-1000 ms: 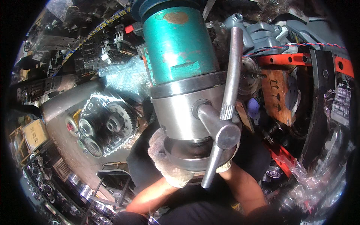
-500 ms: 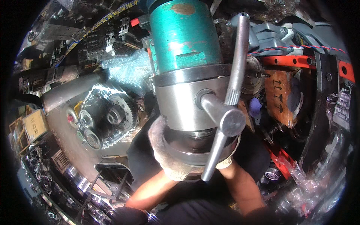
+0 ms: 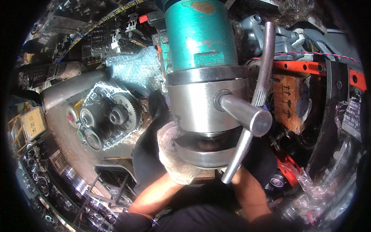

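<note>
A large green cylinder (image 3: pixel 201 34) with a bright steel collar (image 3: pixel 197 104) stands in front of me. A steel shaft with a round end (image 3: pixel 261 121) juts from the collar, crossed by a bent steel bar (image 3: pixel 266 62). Just below the collar sits a wide, round, dark steel drum (image 3: pixel 208 156) with a recessed top. My left hand (image 3: pixel 170 154), in a white knit glove, is closed around the drum's left side. My right hand (image 3: pixel 223 169) is near its lower right edge; the drum and bar hide almost all of it, including its fingers.
An open gear housing (image 3: pixel 110 116) lies on the floor at left, near a grey pipe (image 3: pixel 73 91) and bubble wrap (image 3: pixel 135 71). A black stool frame (image 3: pixel 116 170) stands closer to me. At right are a wooden box (image 3: pixel 288 102) and a red metal frame (image 3: pixel 301 67).
The green cylinder, collar and bar have shifted right in the view. My left hand still grips the drum, and less of my right glove shows.
</note>
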Motion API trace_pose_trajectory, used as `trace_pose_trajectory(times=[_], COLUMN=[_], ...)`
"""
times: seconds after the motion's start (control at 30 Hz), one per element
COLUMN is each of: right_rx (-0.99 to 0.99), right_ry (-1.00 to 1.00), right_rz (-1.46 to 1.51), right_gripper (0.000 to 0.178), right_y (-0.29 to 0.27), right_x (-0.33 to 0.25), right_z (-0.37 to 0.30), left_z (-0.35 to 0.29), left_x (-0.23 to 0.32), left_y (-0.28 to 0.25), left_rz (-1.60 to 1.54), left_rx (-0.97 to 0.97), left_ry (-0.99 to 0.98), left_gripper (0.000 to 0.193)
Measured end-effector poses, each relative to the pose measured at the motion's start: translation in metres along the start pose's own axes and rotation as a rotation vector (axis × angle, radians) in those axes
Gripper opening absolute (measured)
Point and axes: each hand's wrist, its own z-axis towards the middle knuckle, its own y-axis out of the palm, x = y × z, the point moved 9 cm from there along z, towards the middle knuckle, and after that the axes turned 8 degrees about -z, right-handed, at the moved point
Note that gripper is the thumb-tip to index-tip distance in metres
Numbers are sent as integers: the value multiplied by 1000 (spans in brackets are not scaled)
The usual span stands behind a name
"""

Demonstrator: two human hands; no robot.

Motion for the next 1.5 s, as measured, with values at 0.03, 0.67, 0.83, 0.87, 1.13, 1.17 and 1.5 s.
trace_pose_trajectory(times=[0.03,0.67,0.83,0.87,1.13,1.17,1.5], right_rx=[5,96,125,127,166,6,44], right_ry=[-2,-39,-50,-53,-82,-87,120], right_rz=[-2,1,8,8,14,100,175], right_gripper=[74,74,74,74,74,74,75], right_y=[-1,-8,-9,-10,-29,-18,-1], right_x=[-3,-2,-5,-3,8,10,12], right_z=[-1,0,0,-1,-4,1,-2], left_z=[2,4,5,5,12,12,5], left_x=[4,5,6,7,12,13,2], left_y=[0,-1,2,3,5,4,1], left_rz=[10,54,28,42,55,34,45], left_rx=[12,-26,-50,-48,-6,18,24], left_ry=[33,119,101,98,50,47,32], left_gripper=[89,86,83,83,56,56,62])
